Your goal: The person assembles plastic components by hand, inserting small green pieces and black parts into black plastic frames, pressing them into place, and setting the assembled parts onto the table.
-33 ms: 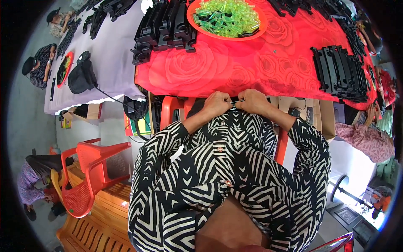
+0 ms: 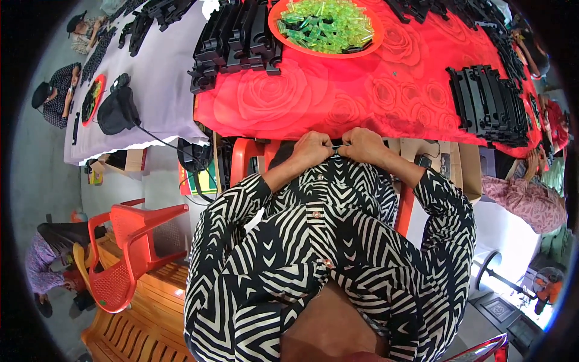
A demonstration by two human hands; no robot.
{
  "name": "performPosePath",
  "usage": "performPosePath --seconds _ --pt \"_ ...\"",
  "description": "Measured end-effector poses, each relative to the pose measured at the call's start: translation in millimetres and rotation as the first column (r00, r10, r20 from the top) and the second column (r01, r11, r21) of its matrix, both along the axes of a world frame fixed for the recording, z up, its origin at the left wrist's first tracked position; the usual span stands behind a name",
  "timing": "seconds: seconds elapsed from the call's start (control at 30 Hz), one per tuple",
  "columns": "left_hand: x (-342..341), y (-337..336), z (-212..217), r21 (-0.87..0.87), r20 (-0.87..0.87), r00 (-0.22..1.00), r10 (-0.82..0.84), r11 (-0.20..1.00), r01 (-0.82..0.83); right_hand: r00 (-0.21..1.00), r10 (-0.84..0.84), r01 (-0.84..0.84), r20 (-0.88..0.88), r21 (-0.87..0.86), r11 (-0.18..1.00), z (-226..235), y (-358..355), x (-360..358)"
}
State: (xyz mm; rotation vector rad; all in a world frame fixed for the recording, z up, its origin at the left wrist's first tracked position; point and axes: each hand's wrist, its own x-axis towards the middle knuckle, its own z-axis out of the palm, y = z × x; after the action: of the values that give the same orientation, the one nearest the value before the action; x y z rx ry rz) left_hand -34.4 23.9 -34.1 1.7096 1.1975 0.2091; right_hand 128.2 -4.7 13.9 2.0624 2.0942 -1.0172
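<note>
My left hand (image 2: pixel 312 149) and my right hand (image 2: pixel 363 146) meet knuckle to knuckle at the near edge of the red rose-patterned tablecloth (image 2: pixel 338 96). Both fists are closed on a small black part (image 2: pixel 336 146) pinched between the thumbs; little of it shows. My black-and-white zigzag sleeves run down from both hands. Farther up the table stands an orange tray (image 2: pixel 377 37) heaped with several green translucent pieces (image 2: pixel 325 24). A pile of black plastic parts (image 2: pixel 238 39) lies to its left, and a row of black parts (image 2: pixel 488 102) stands at the right.
A pale cloth-covered table (image 2: pixel 157 78) with a black bag (image 2: pixel 117 111) adjoins on the left. An orange plastic chair (image 2: pixel 129 253) and a wooden bench (image 2: pixel 139 326) stand lower left. Other people sit at the left rim; a floral-sleeved arm (image 2: pixel 518 199) is at right.
</note>
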Motion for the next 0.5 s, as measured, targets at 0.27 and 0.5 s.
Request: performPosePath --seconds 0.27,0.5 --pt "2.7 3.0 -3.2 -0.014 -0.044 0.999 -0.013 1.0 0.012 1.0 -0.022 0.022 -0.009 -0.02 1.0 -11.3 1.7 -0.3" --pt "0.8 6.5 -2.3 0.001 -0.048 0.996 -0.069 0.998 0.069 0.988 -0.028 0.014 -0.153 -0.091 0.996 -22.0 6.9 8.9"
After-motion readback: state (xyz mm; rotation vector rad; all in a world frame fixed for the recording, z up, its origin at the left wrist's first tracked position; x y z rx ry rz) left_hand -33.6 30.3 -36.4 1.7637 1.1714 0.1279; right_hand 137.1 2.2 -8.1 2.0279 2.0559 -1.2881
